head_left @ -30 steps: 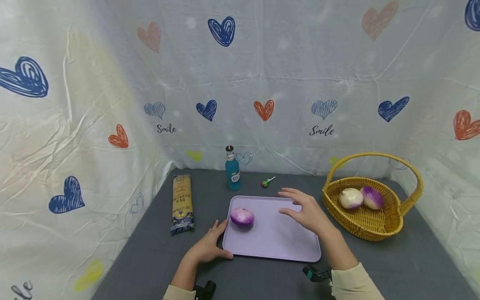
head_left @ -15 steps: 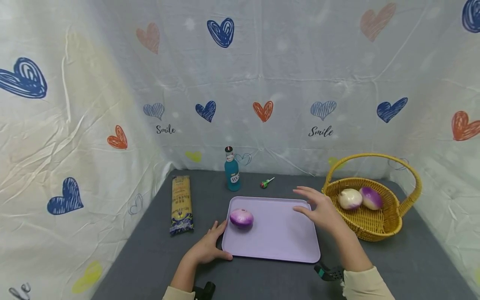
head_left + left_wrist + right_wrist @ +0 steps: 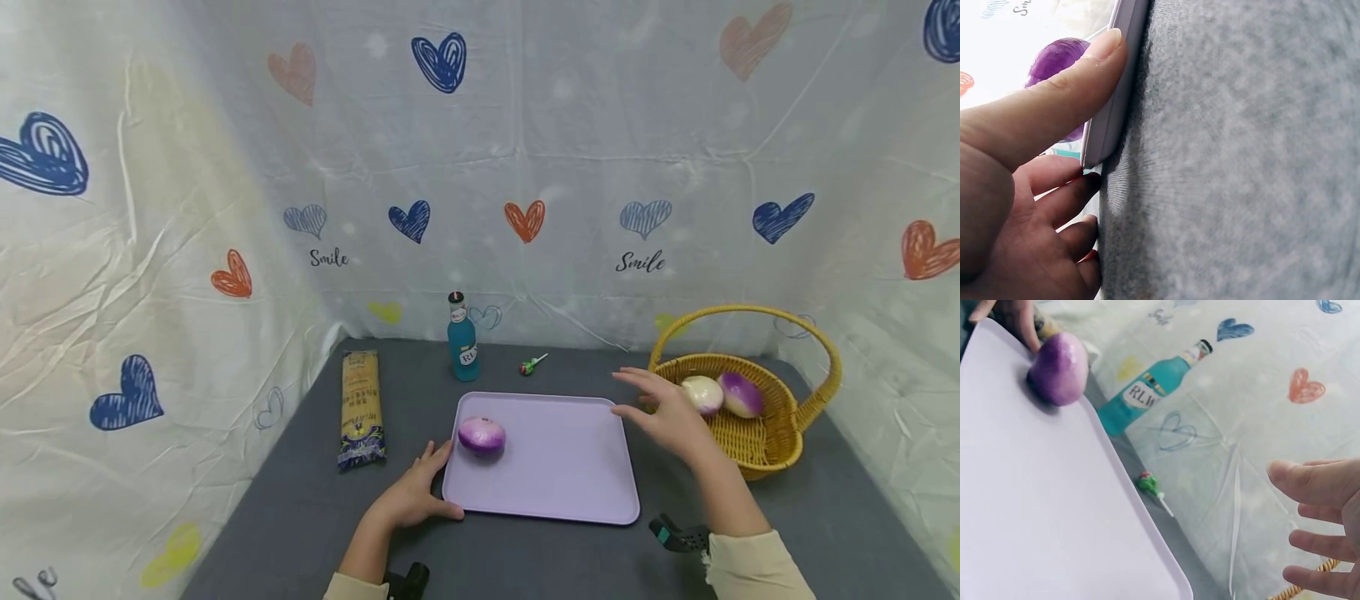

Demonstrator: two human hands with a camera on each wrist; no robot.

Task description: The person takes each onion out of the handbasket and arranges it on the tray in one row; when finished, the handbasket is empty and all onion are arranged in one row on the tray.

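Note:
A purple-and-white turnip (image 3: 482,436) sits on the left part of the lilac tray (image 3: 555,467). My left hand (image 3: 415,494) is at the tray's near left corner, fingers spread along the left side. In the left wrist view its thumb (image 3: 1066,97) lies against the tray's rim. My right hand (image 3: 671,414) hovers between the tray and the yellow wicker basket (image 3: 750,458), holding nothing, fingers parted and relaxed. It overlaps the basket's left rim in the head view. Inside the basket lie a mostly white turnip (image 3: 703,394) and a purple-and-white one (image 3: 741,395).
Behind the tray stands a blue bottle (image 3: 462,342), with a green-wrapped lollipop (image 3: 532,364) to its right. A yellow-and-blue noodle packet (image 3: 362,408) lies at the left of the grey table (image 3: 547,562). A heart-printed curtain (image 3: 570,175) closes off the back and sides.
My right hand has moved right, from above the tray's right part toward the basket, fingers still apart. My left hand has stayed at the tray's corner.

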